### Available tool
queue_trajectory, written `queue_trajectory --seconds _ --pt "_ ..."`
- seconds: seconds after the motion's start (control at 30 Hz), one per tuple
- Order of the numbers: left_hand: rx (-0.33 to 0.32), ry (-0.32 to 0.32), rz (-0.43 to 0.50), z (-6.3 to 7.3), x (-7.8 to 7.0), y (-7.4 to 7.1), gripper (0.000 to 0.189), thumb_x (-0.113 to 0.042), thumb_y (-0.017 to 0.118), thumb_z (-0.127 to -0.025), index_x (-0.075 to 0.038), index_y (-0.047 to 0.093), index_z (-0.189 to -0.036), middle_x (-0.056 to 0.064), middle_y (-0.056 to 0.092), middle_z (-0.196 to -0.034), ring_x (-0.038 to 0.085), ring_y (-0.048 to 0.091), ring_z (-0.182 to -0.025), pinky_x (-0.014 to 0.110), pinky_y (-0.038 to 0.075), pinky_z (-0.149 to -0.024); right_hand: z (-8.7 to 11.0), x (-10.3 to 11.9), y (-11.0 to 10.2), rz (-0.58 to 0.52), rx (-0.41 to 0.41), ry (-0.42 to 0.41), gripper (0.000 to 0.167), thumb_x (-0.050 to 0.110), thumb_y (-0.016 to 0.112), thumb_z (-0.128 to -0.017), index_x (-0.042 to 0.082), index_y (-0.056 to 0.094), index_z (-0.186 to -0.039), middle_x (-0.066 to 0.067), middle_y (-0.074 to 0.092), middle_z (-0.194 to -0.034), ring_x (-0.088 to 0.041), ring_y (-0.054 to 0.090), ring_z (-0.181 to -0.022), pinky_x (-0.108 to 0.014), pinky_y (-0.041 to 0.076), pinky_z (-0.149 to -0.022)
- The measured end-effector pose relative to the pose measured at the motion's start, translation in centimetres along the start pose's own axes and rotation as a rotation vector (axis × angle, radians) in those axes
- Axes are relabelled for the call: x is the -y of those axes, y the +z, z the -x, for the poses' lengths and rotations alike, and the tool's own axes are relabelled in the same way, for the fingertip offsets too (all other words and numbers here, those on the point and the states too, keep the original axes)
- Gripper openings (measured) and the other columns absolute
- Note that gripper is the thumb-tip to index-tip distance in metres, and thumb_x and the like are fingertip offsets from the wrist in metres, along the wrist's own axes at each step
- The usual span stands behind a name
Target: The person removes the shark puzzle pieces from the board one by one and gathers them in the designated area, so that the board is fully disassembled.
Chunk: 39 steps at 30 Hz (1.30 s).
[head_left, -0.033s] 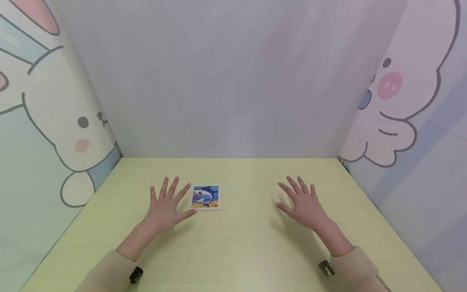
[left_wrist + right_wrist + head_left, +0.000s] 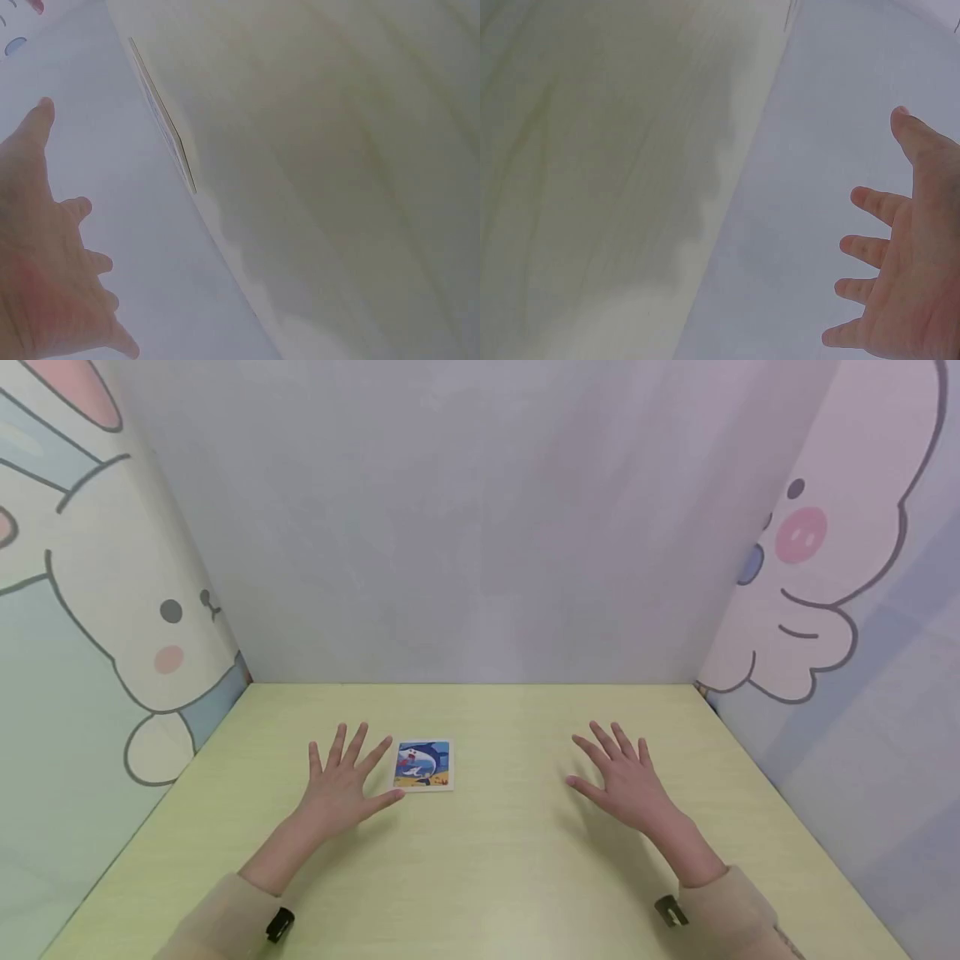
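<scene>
The left hand (image 2: 333, 793) has its fingers spread and straight, with nothing in its grasp. From my end it reads as raised above the worktop (image 2: 487, 868), palm down, the left sleeve (image 2: 228, 914) behind it with a small dark clip (image 2: 281, 925) by the cuff.

Just to the right of that hand, flat on the worktop, is the card (image 2: 422, 764), its picture of a blue-and-white sea animal facing up. In my head view the thumb tip seems to meet the card's near left corner, but the left wrist view shows me a gap between thumb and card, so I take them as apart. The card's sides run roughly square to the back edge of the worktop. It looks a little wider than deep from here; with the slanted view I cannot tell its true long axis.

Further right, past a stretch of bare wood, the right hand (image 2: 630, 785) holds nothing either, fingers fanned and thumb out towards the middle. For it the card lies to the left and well apart, so by my reckoning the left hand is clearly the nearer one. The right sleeve (image 2: 727, 902) comes last.
</scene>
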<state>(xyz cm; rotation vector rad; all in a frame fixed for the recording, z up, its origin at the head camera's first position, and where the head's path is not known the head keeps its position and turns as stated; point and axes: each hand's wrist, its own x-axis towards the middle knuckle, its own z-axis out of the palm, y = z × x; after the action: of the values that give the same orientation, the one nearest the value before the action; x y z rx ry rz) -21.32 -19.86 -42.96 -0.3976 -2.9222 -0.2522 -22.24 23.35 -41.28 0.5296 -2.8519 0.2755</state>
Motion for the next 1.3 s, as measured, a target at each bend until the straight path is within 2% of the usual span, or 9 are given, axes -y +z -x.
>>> queue_trajectory --seconds 0.6,0.8,1.03,1.3 --pt "0.009 -0.004 -0.004 0.0 0.3 -0.3 0.088 -0.076 0.046 -0.08 -0.029 0.023 -0.151 0.013 0.0 -0.159 0.034 -0.018 -0.143 0.071 -0.01 -0.103 -0.5 0.3 -0.7 -0.008 0.029 -0.016 0.072 0.062 0.052 -0.087 0.023 0.038 -0.145 -0.012 0.022 -0.156 -0.039 0.008 -0.144 -0.068 0.005 -0.107" --pt "-0.007 -0.002 -0.027 -0.3 0.6 -0.6 0.089 -0.075 0.047 -0.08 -0.028 0.023 -0.151 0.014 0.001 -0.159 0.036 -0.017 -0.143 0.072 -0.007 -0.103 -1.1 0.5 -0.9 -0.007 0.032 -0.026 0.073 0.062 0.052 -0.087 0.023 0.036 -0.146 -0.011 0.021 -0.156 -0.038 0.007 -0.144 -0.068 0.006 -0.107" --pt "-0.02 0.009 -0.072 -1.1 1.3 -0.6 0.09 -0.076 0.047 -0.079 -0.029 0.021 -0.151 0.012 -0.002 -0.159 0.035 -0.018 -0.143 0.072 -0.003 -0.104 -3.0 1.2 -1.5 -0.034 0.021 -0.059 0.072 0.062 0.051 -0.088 0.023 0.035 -0.146 -0.01 0.02 -0.157 -0.037 0.007 -0.144 -0.067 0.01 -0.108" --pt "-0.036 0.054 -0.079 -2.7 1.6 -0.2 0.091 -0.073 0.05 -0.079 -0.027 0.02 -0.151 0.012 -0.001 -0.159 0.034 -0.016 -0.143 0.067 -0.001 -0.108 -6.5 3.6 -1.1 -0.075 0.036 -0.142 0.071 0.058 0.053 -0.089 0.023 0.034 -0.147 -0.007 0.02 -0.157 -0.036 0.009 -0.144 -0.064 0.014 -0.109"
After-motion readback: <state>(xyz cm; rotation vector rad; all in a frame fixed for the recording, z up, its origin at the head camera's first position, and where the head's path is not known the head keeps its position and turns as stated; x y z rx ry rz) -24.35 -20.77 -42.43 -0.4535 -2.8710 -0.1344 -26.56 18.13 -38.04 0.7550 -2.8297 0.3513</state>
